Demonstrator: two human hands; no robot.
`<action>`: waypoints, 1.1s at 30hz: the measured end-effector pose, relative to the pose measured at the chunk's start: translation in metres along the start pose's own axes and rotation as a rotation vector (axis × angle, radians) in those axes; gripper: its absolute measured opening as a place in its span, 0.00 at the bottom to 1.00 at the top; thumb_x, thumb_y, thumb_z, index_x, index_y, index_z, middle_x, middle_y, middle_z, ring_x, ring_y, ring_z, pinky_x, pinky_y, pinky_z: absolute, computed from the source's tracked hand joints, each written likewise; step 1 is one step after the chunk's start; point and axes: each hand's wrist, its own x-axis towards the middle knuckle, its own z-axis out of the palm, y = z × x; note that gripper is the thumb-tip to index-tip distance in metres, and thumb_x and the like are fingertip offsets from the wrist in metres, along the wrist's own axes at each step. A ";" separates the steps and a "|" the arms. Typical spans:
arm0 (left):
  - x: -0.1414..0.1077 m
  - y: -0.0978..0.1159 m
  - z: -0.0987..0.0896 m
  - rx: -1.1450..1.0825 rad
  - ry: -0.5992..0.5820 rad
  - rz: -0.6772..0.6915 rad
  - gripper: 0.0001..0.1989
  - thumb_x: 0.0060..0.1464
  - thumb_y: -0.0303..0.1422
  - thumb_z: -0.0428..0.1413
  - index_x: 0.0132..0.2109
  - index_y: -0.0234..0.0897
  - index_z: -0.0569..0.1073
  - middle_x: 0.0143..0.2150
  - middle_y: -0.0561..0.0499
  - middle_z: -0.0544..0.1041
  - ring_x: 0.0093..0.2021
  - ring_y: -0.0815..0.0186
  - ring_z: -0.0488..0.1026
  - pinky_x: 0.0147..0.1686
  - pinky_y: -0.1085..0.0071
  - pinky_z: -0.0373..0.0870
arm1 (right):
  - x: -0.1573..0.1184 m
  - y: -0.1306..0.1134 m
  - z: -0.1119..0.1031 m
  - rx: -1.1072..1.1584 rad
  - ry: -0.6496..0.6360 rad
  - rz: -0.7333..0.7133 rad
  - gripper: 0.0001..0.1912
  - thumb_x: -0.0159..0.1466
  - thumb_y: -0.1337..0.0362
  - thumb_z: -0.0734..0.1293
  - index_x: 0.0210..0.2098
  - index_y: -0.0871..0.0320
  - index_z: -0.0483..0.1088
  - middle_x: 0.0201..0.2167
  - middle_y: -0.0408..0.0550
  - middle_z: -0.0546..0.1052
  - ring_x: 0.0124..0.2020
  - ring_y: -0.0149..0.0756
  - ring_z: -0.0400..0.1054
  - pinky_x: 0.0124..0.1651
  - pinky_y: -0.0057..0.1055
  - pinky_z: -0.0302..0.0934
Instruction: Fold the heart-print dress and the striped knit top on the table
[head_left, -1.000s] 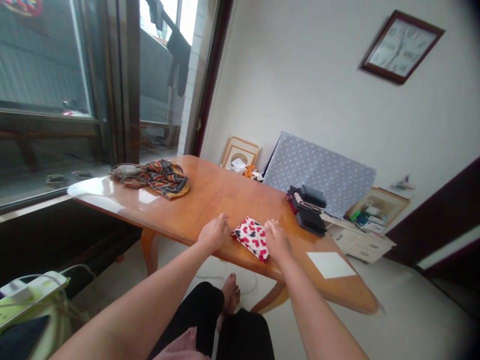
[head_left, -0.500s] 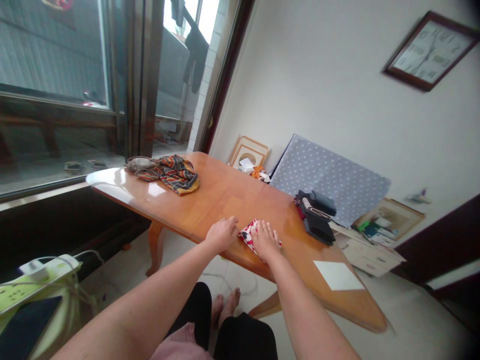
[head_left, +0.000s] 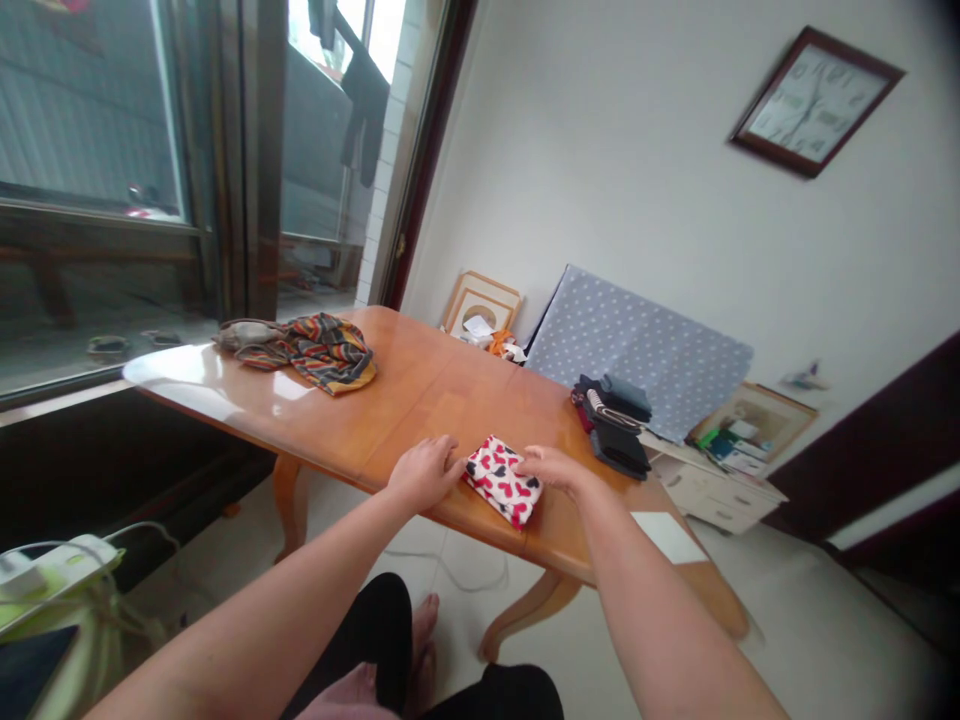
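A small folded cloth (head_left: 501, 481), white with red and black hearts, lies on the near edge of the wooden tabletop (head_left: 427, 405), low and just right of centre in the frame. The left hand (head_left: 424, 474) rests on the tabletop at the cloth's left side, its fingers loosely together and reaching the cloth's edge without clamping it. The right hand (head_left: 553, 468) is at the cloth's upper right, its fingers extended and close together, tips at or just over the cloth, not gripping it. A striped cloth (head_left: 322, 355) lies at the tabletop's far left, a stack of dark folded clothes (head_left: 611, 422) sits to the right, and a white sheet of paper (head_left: 666, 537) lies near the right edge.
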 end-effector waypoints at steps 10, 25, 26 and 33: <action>-0.082 0.053 0.032 -0.995 -0.191 -0.311 0.14 0.58 0.45 0.57 0.35 0.39 0.72 0.31 0.51 0.77 0.29 0.65 0.71 0.30 0.70 0.63 | 0.026 -0.002 0.000 0.206 -0.419 0.182 0.13 0.48 0.61 0.78 0.30 0.61 0.77 0.24 0.47 0.81 0.25 0.34 0.72 0.30 0.25 0.65; -0.104 0.060 0.047 -1.800 -0.557 -0.798 0.39 0.55 0.66 0.50 0.52 0.33 0.73 0.55 0.38 0.78 0.56 0.55 0.75 0.59 0.60 0.66 | -0.083 0.001 0.032 0.578 -0.202 0.210 0.15 0.55 0.61 0.74 0.41 0.61 0.77 0.35 0.52 0.83 0.30 0.37 0.76 0.32 0.28 0.67; -0.105 0.063 0.047 -1.866 -0.566 -0.775 0.40 0.55 0.66 0.49 0.54 0.33 0.73 0.56 0.37 0.78 0.57 0.54 0.74 0.60 0.59 0.66 | -0.095 0.002 0.036 0.638 -0.194 0.195 0.17 0.55 0.60 0.75 0.41 0.61 0.76 0.36 0.53 0.83 0.30 0.37 0.76 0.33 0.29 0.67; -0.121 0.082 0.041 -2.004 -0.664 -0.656 0.36 0.59 0.58 0.54 0.61 0.34 0.71 0.56 0.36 0.79 0.59 0.47 0.75 0.60 0.52 0.67 | -0.165 0.019 0.078 0.734 0.037 0.155 0.24 0.52 0.54 0.77 0.44 0.59 0.75 0.40 0.52 0.83 0.38 0.45 0.79 0.39 0.34 0.72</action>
